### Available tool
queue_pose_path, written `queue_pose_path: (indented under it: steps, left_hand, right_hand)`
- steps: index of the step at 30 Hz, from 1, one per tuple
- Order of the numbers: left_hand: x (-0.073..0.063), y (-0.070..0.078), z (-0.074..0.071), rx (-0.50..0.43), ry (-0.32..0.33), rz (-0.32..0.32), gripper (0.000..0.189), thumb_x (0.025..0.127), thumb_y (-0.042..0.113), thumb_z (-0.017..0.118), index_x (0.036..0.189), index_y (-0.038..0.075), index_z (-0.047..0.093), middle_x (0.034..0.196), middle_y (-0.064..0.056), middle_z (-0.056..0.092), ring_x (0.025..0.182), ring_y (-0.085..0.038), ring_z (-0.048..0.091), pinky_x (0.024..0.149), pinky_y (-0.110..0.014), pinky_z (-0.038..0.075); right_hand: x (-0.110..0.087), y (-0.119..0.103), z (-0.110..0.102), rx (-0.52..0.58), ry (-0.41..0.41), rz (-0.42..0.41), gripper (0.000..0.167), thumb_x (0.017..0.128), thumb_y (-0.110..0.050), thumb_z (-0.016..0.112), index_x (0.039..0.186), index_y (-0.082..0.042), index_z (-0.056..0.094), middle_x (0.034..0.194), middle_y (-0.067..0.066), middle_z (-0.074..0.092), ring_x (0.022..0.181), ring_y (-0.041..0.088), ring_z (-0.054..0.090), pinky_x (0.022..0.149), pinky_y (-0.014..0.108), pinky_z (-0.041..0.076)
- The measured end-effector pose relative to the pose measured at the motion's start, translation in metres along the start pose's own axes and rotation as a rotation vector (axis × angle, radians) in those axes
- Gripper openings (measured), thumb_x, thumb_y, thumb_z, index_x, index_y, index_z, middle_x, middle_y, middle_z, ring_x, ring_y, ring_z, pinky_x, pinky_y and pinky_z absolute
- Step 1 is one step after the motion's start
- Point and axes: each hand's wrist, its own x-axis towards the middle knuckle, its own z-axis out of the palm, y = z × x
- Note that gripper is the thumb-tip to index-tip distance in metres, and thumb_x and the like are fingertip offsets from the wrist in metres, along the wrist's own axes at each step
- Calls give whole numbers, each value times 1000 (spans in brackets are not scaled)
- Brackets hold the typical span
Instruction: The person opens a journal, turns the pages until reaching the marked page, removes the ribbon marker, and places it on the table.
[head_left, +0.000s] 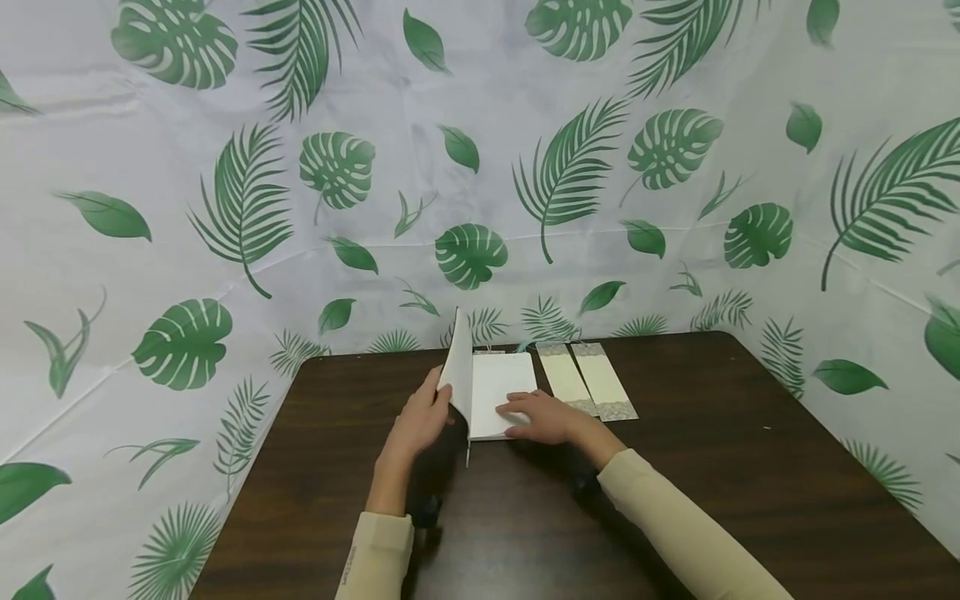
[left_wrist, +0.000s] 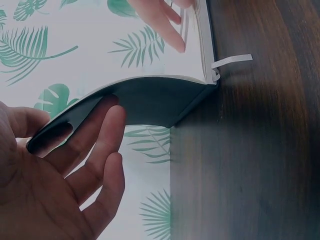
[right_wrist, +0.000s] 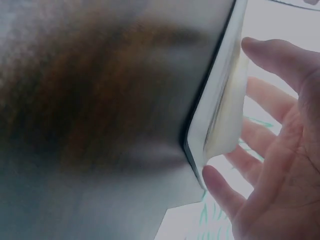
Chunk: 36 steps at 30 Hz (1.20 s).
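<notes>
A notebook (head_left: 498, 375) with a dark cover and blank white pages lies opened near the table's far edge. Its front cover (left_wrist: 150, 100) stands raised on the left, bowed in the left wrist view. My left hand (head_left: 420, 421) holds that cover by its outer edge, thumb on the inner side and fingers behind the dark outside. On the right-hand page, my right hand (head_left: 543, 418) rests with fingers spread and pointing left. In the right wrist view its fingers lie along the page block (right_wrist: 225, 110). A pale ribbon (left_wrist: 232, 61) sticks out from the spine's near end.
Right of the notebook lie two cream bookmarks, a left one (head_left: 566, 377) and a right one (head_left: 603, 379), with patterned ends and cords at the top. The dark wooden table (head_left: 712, 467) meets a leaf-printed white cloth (head_left: 480, 192) behind.
</notes>
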Motion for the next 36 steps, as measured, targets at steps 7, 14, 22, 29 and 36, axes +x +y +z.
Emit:
queue_pose_path:
  steps: [7, 14, 22, 29, 36]
  left_hand:
    - [1, 1, 2, -33, -14, 26, 48, 116, 34, 39, 163, 25, 40, 136, -17, 71, 89, -20, 75, 87, -50, 57]
    - [-1, 0, 1, -90, -37, 62, 49, 117, 25, 40, 165, 16, 36, 137, -23, 67, 88, -24, 75, 88, -49, 60]
    - [-4, 1, -2, -125, -53, 72, 47, 117, 21, 39, 163, 11, 34, 143, -27, 62, 95, -31, 75, 90, -52, 61]
    - [-9, -1, -6, -155, -64, 57, 45, 118, 20, 37, 161, 7, 33, 145, -27, 58, 106, -41, 72, 97, -62, 57]
    - [-8, -2, -5, -181, -68, 63, 45, 118, 19, 37, 161, 6, 33, 144, -27, 57, 110, -43, 69, 97, -61, 57]
  right_hand:
    - [-6, 6, 1, 55, 28, -63, 45, 109, -28, 63, 148, -6, 65, 160, 23, 54, 151, 43, 49, 125, 62, 35]
    - [-16, 9, 1, 103, 62, -20, 33, 111, -24, 61, 138, -8, 69, 154, 17, 61, 147, 39, 55, 121, 57, 42]
    - [-19, 16, -1, 0, 228, 87, 41, 107, -21, 68, 146, -9, 64, 151, 13, 63, 143, 35, 58, 118, 53, 46]
    - [-15, 15, -1, 179, 339, 240, 79, 106, -39, 67, 169, -5, 32, 167, 21, 46, 153, 41, 48, 119, 60, 43]
    - [-6, 3, 1, 446, 386, 236, 59, 110, -36, 58, 158, -2, 51, 149, 18, 66, 137, 37, 65, 110, 56, 53]
